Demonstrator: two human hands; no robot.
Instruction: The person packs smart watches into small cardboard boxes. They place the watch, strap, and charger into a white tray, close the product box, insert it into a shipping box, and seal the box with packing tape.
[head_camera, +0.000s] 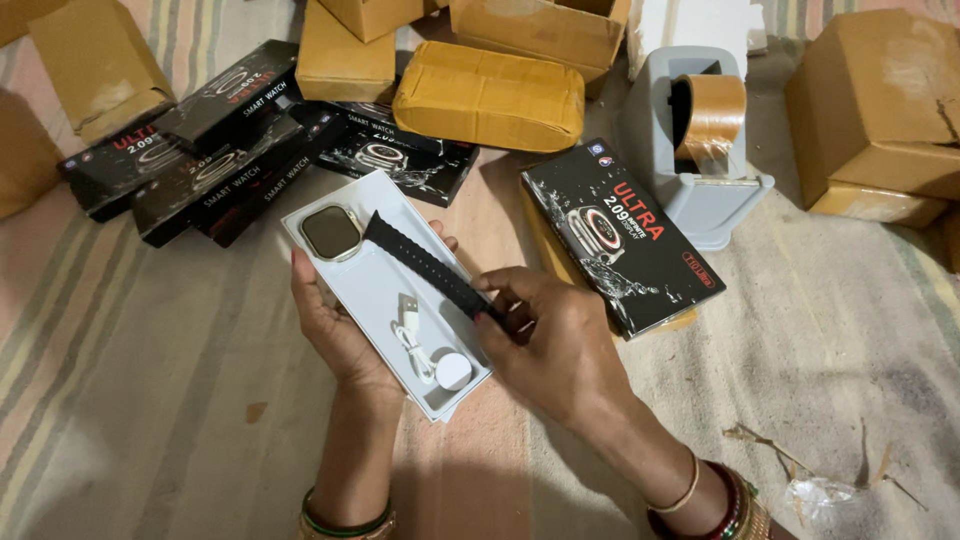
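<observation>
Our left hand (335, 325) is cradling a white tray (372, 290) from underneath, fingers curling up around its near-left edge, while our right hand (555, 345) is pinching the free end of a black watch strap (425, 265) between thumb and fingertips. We are working over a striped floor mat (150, 400), and around it we are seeing, from biggest down: brown cardboard boxes (880, 110) stacked at the far right and along the top, a taped yellow-brown parcel (488, 97) just beyond the tray, a grey tape dispenser (700, 150) standing upright with a roll of brown tape in it, and a heap of black product boxes (210, 150) lying to the far left. One black lid (620, 235) is lying just right of our right hand — resting on something yellowish. Inside the tray, the smartwatch (332, 233) is sitting at the far end, its strap running diagonally across — and a white charging cable (425, 350) with its round puck is lying in the near compartment.
</observation>
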